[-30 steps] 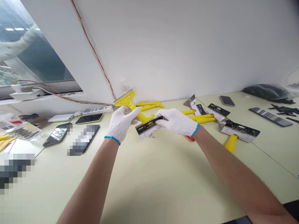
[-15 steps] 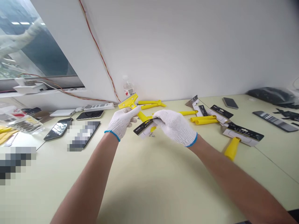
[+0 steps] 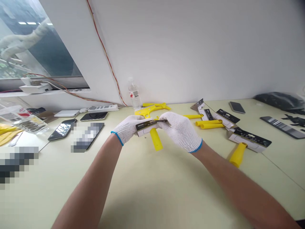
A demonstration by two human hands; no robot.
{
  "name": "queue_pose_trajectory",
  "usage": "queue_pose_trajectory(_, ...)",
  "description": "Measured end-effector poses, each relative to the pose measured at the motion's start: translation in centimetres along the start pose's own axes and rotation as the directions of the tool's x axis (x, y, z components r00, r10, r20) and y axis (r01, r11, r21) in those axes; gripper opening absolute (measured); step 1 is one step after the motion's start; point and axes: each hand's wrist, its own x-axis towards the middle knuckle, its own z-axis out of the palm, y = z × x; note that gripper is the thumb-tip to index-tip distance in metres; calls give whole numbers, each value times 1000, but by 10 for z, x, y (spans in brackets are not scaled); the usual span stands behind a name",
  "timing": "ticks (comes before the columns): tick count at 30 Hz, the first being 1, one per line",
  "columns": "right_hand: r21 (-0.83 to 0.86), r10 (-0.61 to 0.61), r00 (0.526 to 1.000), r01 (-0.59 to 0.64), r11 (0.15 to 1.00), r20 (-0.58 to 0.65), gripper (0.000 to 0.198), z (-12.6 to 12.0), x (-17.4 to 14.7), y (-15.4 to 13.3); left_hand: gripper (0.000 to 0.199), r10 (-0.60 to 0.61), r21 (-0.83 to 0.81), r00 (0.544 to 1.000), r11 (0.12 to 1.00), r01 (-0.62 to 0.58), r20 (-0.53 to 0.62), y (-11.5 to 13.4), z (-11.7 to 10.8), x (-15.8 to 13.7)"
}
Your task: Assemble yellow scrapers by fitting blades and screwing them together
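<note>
My left hand [image 3: 130, 128], in a white knit glove with a blue cuff, is closed around a yellow scraper. The scraper's wide head [image 3: 143, 112] points up and away. Its yellow handle [image 3: 156, 140] sticks out toward me below a black-and-white packaging card [image 3: 144, 128]. My right hand [image 3: 179, 130], gloved the same way, pinches the card's right end. The left fingers also meet the card's left end. Whether the handle runs through the card or behind it, I cannot tell. A tiny shiny piece [image 3: 145, 137] lies on the table below the card.
Behind the hands are more yellow scrapers [image 3: 164, 105] and a water bottle [image 3: 134, 95]. Carded scrapers [image 3: 249, 140] and yellow handles [image 3: 211, 124] lie to the right. Phones [image 3: 62, 129], a power strip [image 3: 103, 108] and another bottle [image 3: 30, 123] are on the left.
The scraper has moved down and right in my left hand, meeting the card. The card has turned more level, and the handle now shows below it. The view has shifted slightly.
</note>
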Motion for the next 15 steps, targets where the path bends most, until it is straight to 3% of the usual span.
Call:
queue_pose_trajectory(3,21,27,999,-26,999,-38,12,-3,1,-1,37,-15,51,990,999,8,140,1,0,0)
queue_pose_trajectory(10,-56,24,980,-36,998,-197,14,-17,8,0,35,223,27,962,973,-230,157,10,1,-3)
queue_pose_trajectory(15,-74,35,968,-55,996,-248,13,-28,11,3,40,179,17,978,983,-182,112,24,3,-13)
